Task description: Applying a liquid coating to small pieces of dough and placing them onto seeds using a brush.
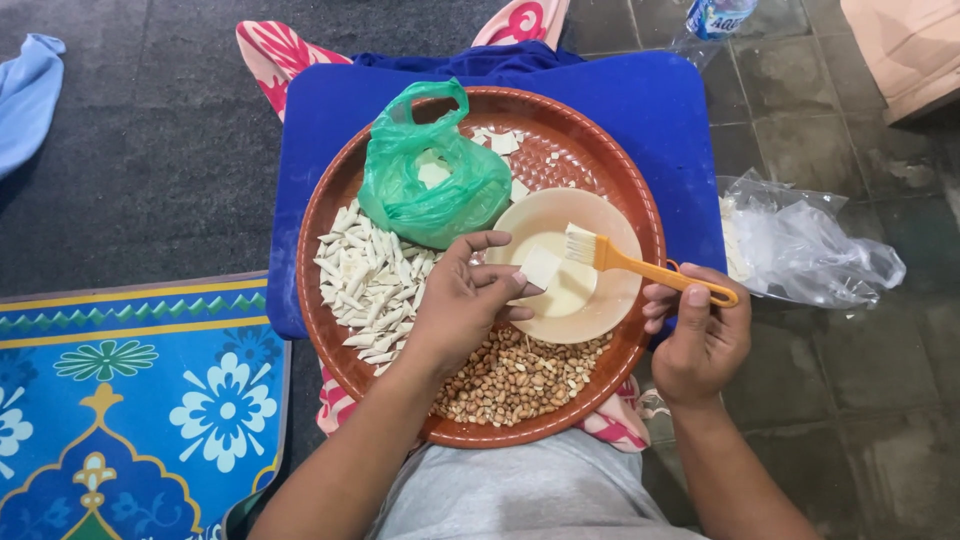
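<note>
My left hand (458,305) pinches a small white square wrapper (541,266) over a pale bowl (615,300) of creamy liquid. My right hand (700,335) grips the orange handle of a pastry brush (640,267), whose white bristles hover at the bowl's upper part, just right of the wrapper. The bowl rests on a round brown tray (640,200) on my lap. A heap of rolled white pieces (365,280) lies on the tray's left. Peanuts (515,380) are piled at its near side. A green plastic bag (432,175) sits at the tray's far side, with loose white squares (502,142) beside it.
A blue board (680,110) lies under the tray. A clear plastic bag (800,245) with white sheets lies on the tiled floor at right. A patterned blue mat (120,400) is at left, a plastic bottle (715,18) at the top, light-blue cloth (25,90) at far left.
</note>
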